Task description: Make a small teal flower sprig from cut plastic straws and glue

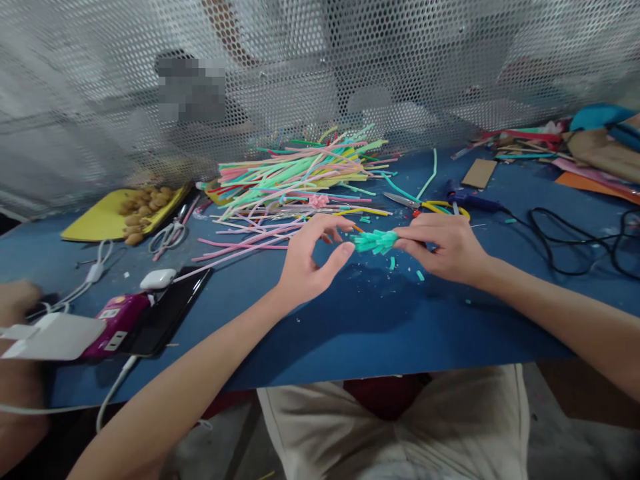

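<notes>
Fingertips (413, 233) of the right hand (445, 247) pinch the right end of a turquoise fuzzy piece (374, 241), just right of the frame's centre. The left hand (311, 259), thumb and fingers curved apart, is at its left end; contact is unclear. Forearms (215, 357) slant in from both sides. Pale patches on the purple block (111, 327), lower left, are illegible.

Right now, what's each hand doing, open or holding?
Left hand: open, thumb and fingers apart by the turquoise piece; contact unclear.
Right hand: closed, pinching the turquoise piece's end.
</notes>
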Demonstrator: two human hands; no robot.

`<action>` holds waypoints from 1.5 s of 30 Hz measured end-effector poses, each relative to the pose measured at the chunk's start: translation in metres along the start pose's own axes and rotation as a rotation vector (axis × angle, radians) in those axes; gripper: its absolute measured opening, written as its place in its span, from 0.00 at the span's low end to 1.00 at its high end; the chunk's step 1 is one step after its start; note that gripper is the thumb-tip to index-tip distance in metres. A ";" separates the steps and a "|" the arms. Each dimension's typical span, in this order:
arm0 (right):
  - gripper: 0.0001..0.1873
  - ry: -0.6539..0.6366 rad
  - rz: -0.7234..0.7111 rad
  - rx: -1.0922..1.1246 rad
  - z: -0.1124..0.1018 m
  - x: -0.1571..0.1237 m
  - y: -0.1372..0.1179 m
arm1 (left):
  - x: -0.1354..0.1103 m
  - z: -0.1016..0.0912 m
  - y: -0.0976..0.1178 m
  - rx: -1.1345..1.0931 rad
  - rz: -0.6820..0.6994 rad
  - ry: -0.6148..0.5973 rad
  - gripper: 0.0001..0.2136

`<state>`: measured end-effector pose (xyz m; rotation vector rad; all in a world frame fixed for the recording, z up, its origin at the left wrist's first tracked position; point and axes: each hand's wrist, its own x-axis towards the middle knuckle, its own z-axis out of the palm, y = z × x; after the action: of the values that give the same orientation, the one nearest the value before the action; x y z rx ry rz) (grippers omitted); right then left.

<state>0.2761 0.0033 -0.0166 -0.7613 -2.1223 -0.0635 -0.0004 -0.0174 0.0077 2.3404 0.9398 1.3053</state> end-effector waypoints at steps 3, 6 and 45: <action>0.11 -0.031 -0.032 0.003 0.000 0.002 -0.003 | -0.001 -0.001 0.002 0.137 0.168 -0.025 0.21; 0.11 -0.076 -0.051 0.013 0.000 0.005 -0.008 | -0.001 0.003 0.005 0.198 0.243 -0.086 0.31; 0.14 -0.236 0.015 -0.041 0.004 0.005 -0.031 | -0.008 0.030 -0.002 0.103 0.298 -0.025 0.11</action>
<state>0.2545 -0.0180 -0.0088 -0.8430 -2.3444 -0.0093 0.0210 -0.0195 -0.0143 2.6496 0.6833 1.3586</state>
